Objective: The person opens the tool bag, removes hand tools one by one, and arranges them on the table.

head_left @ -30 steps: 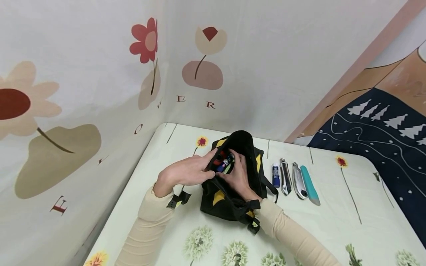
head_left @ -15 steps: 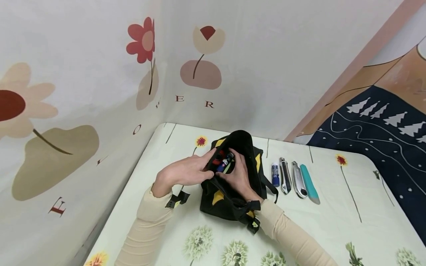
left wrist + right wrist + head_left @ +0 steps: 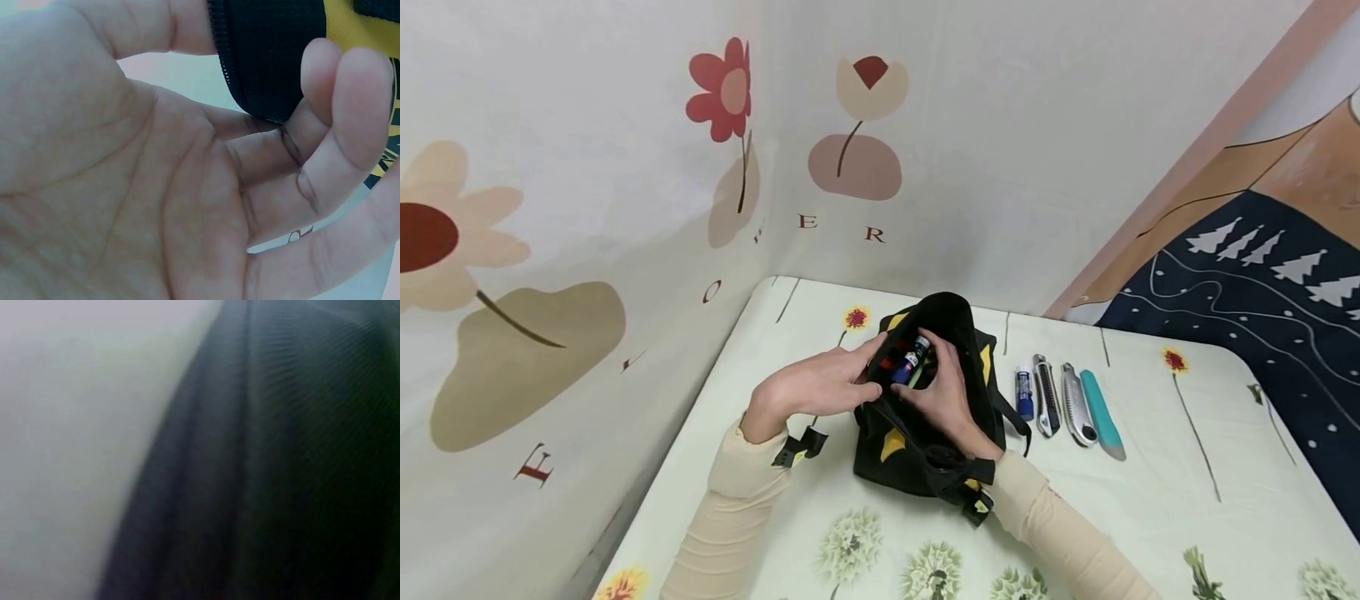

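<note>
Small cylindrical tube, blue at its lower end and dark with a printed label above [image 3: 912, 360], lay slanted inside the mouth of a black fabric bag with yellow patches [image 3: 917, 454]. The person's right hand [image 3: 945, 398] reached into the bag, its thumb and forefinger curved round the tube's two ends and seemingly pinching it. The right wrist view showed mostly blurred dark cloth, with no fingers to confirm that hold. The person's left hand [image 3: 823, 383] gripped the bag's near-left rim, thumb and fingers bent around the zippered edge and holding the mouth apart. To the bag's right, on a white flowered tablecloth [image 3: 1150, 533], lay a row: a white-capped blue glue stick [image 3: 1024, 393], a slim black-and-silver cutter [image 3: 1047, 396], a silver metal cutter [image 3: 1078, 406] and a flat teal tool [image 3: 1102, 415]. The step in hand looked like handling the tube within the bag; whether it was going in or out could not be told. Either way, the next move seemed to call for a steady rim and fingertips clear of the cloth.
</note>
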### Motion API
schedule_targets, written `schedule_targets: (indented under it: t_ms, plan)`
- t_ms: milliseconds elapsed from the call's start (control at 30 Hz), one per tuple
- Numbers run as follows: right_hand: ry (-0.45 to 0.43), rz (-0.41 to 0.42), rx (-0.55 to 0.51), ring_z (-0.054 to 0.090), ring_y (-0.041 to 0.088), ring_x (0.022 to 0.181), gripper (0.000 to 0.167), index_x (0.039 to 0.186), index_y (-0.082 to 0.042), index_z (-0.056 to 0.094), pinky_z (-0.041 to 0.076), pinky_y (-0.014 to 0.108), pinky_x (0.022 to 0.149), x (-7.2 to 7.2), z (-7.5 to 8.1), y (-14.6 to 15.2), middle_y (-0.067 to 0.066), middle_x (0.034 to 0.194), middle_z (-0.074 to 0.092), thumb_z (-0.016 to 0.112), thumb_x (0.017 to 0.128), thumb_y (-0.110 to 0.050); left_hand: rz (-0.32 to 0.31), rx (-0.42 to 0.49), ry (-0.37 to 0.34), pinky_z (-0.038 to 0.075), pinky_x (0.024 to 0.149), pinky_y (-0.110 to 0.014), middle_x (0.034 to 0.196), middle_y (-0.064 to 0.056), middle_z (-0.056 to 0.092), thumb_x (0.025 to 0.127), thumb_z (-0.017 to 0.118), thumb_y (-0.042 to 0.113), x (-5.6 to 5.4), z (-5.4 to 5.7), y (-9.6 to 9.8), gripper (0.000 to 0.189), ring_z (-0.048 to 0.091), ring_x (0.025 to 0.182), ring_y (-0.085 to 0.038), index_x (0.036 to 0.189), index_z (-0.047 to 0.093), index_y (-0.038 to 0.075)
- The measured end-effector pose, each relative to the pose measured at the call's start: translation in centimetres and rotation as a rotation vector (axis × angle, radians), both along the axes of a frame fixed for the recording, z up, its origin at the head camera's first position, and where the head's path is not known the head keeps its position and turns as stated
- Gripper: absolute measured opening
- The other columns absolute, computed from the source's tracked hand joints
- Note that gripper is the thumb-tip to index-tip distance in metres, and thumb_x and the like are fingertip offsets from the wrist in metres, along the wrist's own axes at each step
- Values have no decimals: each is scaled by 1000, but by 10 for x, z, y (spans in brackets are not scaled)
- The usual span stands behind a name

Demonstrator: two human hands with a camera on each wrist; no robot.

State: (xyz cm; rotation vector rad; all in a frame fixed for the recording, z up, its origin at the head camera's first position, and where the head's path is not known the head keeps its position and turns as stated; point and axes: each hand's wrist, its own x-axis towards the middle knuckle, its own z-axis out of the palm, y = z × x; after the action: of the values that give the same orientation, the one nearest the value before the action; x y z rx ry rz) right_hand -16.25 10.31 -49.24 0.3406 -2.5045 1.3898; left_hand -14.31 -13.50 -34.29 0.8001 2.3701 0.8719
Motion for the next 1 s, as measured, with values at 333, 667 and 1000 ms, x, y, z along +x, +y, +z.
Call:
schedule_targets:
  t_ms: [333,667,1000]
  plan:
    - [62,42,-61,55,42,135,95,161,-6,51,61,56,98,7,17,9,22,160,48,98,79,1,0,17,-14,45,76,-36,87,-4,64,109,52,25,-1,0,-2,82,55,72,-17,180,13,10]
    - [89,109,-105,50,41,144,96,164,-6,51,57,63,103,18,34,17,20,163,46,97,79,-1,12,13,-30,46,76,-36,87,-5,66,109,52,26,0,-1,-2,83,58,72,-17,180,13,10]
    - [154,171,-150,51,34,148,99,164,0,49,54,54,110,27,57,29,17,164,48,97,78,5,13,11,-38,47,84,-39,97,-12,72,109,52,26,-1,-2,0,83,62,80,-18,179,11,7]
